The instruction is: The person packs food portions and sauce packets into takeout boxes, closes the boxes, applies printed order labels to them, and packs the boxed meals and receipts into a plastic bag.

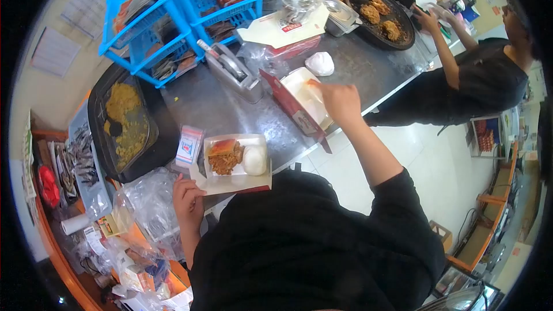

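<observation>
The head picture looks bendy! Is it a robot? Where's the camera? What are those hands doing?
No robot! A person wears the camera on their head, looking forward and down. Their bare left hand holds a corner of an open red-and-white cardboard box with crispy brown food and a smooth white lump. Their bare right hand is over another open red-and-white box; I can't tell whether it touches. The dark shiny counter holds stacked blue plastic baskets.

left hand [188, 197] at a filled food box [245, 183], right hand [341, 103] at second box [290, 103], blue baskets [177, 20]
</observation>
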The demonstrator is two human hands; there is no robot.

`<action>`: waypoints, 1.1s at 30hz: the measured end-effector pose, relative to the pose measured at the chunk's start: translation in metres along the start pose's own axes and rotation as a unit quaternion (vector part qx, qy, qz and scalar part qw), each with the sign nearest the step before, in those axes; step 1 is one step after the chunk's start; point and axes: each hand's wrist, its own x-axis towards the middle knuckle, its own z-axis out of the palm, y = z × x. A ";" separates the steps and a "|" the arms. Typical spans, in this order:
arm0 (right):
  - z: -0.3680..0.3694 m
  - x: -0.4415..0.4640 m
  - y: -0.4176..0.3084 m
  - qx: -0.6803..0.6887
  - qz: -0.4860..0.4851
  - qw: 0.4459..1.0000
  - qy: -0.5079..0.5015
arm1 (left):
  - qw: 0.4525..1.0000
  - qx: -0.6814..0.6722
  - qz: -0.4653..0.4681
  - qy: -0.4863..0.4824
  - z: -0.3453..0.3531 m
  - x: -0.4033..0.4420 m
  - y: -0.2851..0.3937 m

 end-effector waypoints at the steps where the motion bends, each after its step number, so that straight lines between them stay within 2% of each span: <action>1: 0.003 -0.008 -0.001 -0.009 0.013 0.999 -0.040 | 1.000 -0.003 -0.010 0.010 0.000 -0.004 -0.003; 2: 0.006 -0.017 -0.002 -0.017 0.025 0.996 -0.080 | 1.000 -0.005 -0.021 0.019 -0.002 -0.007 -0.006; 5: 0.005 -0.015 0.015 0.002 0.032 0.998 -0.048 | 0.999 0.035 -0.023 0.015 0.006 0.009 0.007; 6: -0.003 -0.015 0.020 -0.042 0.060 0.987 -0.140 | 0.999 0.033 -0.028 0.015 0.010 0.010 0.009; 9: 0.017 -0.019 0.030 -0.036 -0.047 0.998 0.037 | 0.999 0.039 -0.034 0.007 0.010 0.016 0.009; 12: 0.018 -0.010 0.031 -0.077 -0.132 0.984 0.088 | 0.998 0.043 -0.036 0.004 0.013 0.019 0.010; 18: 0.026 0.012 0.004 0.015 -0.166 0.986 0.025 | 0.998 0.050 -0.037 0.001 0.015 0.023 0.013; 21: 0.026 0.015 -0.019 -0.112 -0.101 0.981 -0.121 | 0.998 0.047 -0.036 0.006 0.014 0.023 0.013; 22: 0.038 0.019 -0.018 -0.115 -0.091 0.980 -0.136 | 0.998 0.045 -0.034 0.006 0.013 0.023 0.013; 25: 0.049 0.023 -0.013 -0.166 -0.104 0.979 -0.052 | 0.999 0.045 -0.020 0.008 0.012 0.022 0.011; 28: 0.005 0.017 -0.001 -0.046 -0.113 0.992 0.019 | 0.999 0.036 -0.015 0.011 0.011 0.018 0.009; 32: -0.047 -0.007 0.004 -0.084 -0.132 0.982 -0.109 | 0.999 0.024 -0.020 0.009 0.008 0.016 0.011; 33: -0.042 -0.013 0.004 -0.102 -0.147 0.977 -0.113 | 1.000 0.022 -0.014 0.006 0.007 0.016 0.010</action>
